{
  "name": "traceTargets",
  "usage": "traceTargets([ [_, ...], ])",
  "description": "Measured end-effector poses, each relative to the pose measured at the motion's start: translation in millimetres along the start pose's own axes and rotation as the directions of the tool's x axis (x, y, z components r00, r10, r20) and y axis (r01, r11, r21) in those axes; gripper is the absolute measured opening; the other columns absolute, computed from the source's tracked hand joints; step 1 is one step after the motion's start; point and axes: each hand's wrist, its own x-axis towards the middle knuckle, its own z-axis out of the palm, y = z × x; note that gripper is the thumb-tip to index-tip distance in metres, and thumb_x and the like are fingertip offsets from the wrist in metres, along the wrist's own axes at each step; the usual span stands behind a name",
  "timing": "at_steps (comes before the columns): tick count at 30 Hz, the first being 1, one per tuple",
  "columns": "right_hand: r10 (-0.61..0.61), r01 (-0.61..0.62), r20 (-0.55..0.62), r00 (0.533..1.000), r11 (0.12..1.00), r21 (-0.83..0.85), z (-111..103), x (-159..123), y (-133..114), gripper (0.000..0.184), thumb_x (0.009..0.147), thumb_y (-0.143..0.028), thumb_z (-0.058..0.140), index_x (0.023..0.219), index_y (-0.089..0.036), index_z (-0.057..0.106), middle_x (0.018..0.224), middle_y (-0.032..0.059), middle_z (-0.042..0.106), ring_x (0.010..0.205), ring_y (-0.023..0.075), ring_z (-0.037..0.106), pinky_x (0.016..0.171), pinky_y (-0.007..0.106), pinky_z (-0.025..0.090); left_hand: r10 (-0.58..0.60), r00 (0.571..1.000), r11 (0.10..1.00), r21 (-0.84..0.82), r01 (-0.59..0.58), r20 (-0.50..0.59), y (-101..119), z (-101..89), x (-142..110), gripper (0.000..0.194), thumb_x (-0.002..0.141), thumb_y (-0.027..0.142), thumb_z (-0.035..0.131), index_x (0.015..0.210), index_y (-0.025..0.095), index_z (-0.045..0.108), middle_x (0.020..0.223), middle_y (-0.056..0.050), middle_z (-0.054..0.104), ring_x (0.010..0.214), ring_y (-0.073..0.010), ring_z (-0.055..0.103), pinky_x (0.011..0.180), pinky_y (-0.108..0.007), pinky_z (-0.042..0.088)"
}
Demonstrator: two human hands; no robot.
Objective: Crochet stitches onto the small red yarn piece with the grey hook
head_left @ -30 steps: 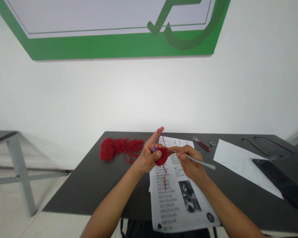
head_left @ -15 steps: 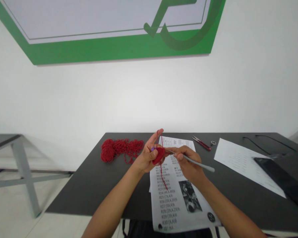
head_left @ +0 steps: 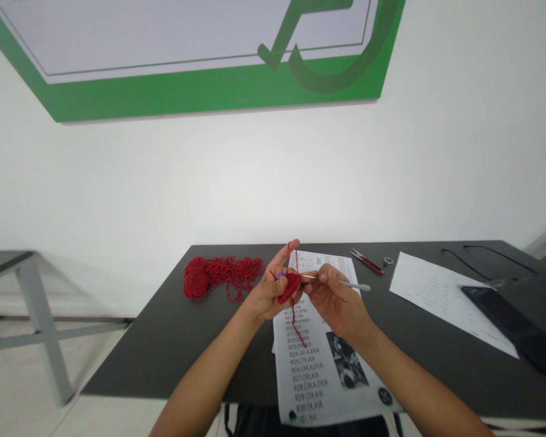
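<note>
Dark tabletop (head_left: 164,340) stretches across my feed, its near edge overhung by a printed pattern sheet (head_left: 309,376) with row codes and a photo. Above the sheet, I see the right hand (head_left: 339,297), thumb and fingers pinching a crochet hook (head_left: 355,286). Its long axis lies nearly level, dipping slightly rightward: metal tip pointing left at the work, grey handle end pointing right. Just beside it, the left hand (head_left: 269,288) pinches a red crochet piece (head_left: 289,288), index finger raised with yarn passing over it. I see that piece tilted, its longer axis slanting from upper right to lower left, a loose tail hanging below. Whether the tip sits in a stitch, I cannot tell. Farther back lie a red yarn ball (head_left: 195,279), left, and thread snips (head_left: 367,262), right. Behind is a white wall (head_left: 255,182) bearing a green-bordered board (head_left: 209,100).
</note>
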Motion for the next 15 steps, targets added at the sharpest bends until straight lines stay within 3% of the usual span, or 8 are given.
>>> traceTargets([
  [3,-0.001,0.002,-0.071,0.997,1.0,0.007,-6,4,8,0.031,0.09,-0.056,0.066,0.079,-0.028,0.058,0.094,0.0033,0.08,0.077,0.0203,0.072,0.079,0.039,0.06,0.087,0.996,0.963,0.259,-0.081,-0.012,-1,-5.1,6,0.096,0.074,0.041,0.088,0.154,0.021,0.039,0.071,0.0,0.071,0.061,-0.0135,0.065,0.063,-0.024,0.049],
  [6,-0.108,0.103,-0.148,0.983,0.994,-0.04,-11,8,18,0.028,0.088,-0.055,0.069,0.083,-0.028,0.064,0.098,0.0021,0.078,0.086,0.0204,0.072,0.083,0.039,0.058,0.245,0.968,0.797,0.58,-0.171,-0.051,-5,-8.1,10,0.084,0.078,0.028,0.084,0.152,0.02,0.044,0.075,0.0,0.072,0.069,-0.0151,0.065,0.07,-0.027,0.05],
  [9,-0.213,0.176,-0.189,0.958,0.965,-0.194,-13,8,21,0.025,0.089,-0.054,0.069,0.087,-0.029,0.069,0.1,0.0027,0.076,0.092,0.0204,0.07,0.085,0.038,0.057,0.33,0.94,0.652,0.741,-0.158,-0.091,-13,-5.8,10,0.08,0.081,0.024,0.08,0.153,0.022,0.044,0.079,0.0,0.073,0.07,-0.0141,0.062,0.071,-0.027,0.049],
  [11,-0.274,0.189,-0.204,0.94,0.915,-0.357,-12,6,19,0.021,0.089,-0.049,0.07,0.091,-0.028,0.072,0.097,0.0035,0.075,0.094,0.0208,0.07,0.086,0.037,0.057,0.316,0.94,0.657,0.745,-0.117,-0.132,-21,-2.1,8,0.084,0.083,0.027,0.078,0.157,0.023,0.037,0.079,0.001,0.071,0.067,-0.0133,0.059,0.067,-0.026,0.048],
  [15,-0.425,0.265,-0.13,0.896,0.747,-0.61,-10,2,9,0.01,0.09,-0.036,0.071,0.09,-0.027,0.074,0.097,0.0043,0.075,0.096,0.0218,0.069,0.09,0.038,0.057,0.243,0.947,0.772,0.633,-0.059,-0.208,-30,3.7,7,0.093,0.089,0.045,0.071,0.163,0.023,0.019,0.072,0.004,0.062,0.054,-0.0102,0.048,0.053,-0.023,0.041],
])
